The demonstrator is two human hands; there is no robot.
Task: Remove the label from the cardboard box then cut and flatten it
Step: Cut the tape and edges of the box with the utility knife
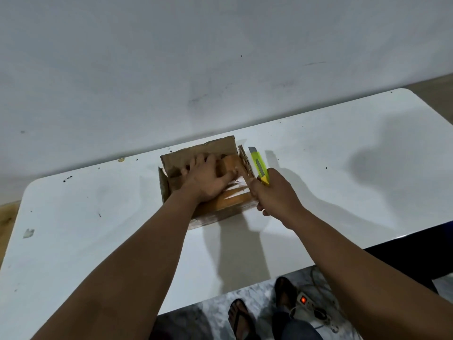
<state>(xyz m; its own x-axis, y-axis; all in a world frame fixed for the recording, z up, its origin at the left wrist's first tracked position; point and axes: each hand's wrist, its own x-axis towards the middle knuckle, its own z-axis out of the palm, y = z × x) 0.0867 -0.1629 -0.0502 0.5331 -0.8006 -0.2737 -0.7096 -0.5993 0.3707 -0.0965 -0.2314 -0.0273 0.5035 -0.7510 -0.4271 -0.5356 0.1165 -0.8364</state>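
Brown corrugated cardboard box [210,187], near the middle of the white table [318,168], close to the wall. Still standing as a box: far flap [196,153] and right flap [245,163] raised, side walls upright, so not flattened and, by the look of it, barely cut. White label [236,188] with glossy tape still stuck on the top face, partly under the left hand [208,180]; removal apparently not finished. Left hand flat on the top, fingers spread and pressing down, thumb toward the label. Right hand [274,195] at the box's right edge, fingers curled round a yellow-green utility knife [259,168], its blade end pointing up and away from the cardboard. Judged early in the job: label, cuts and flattening all left.
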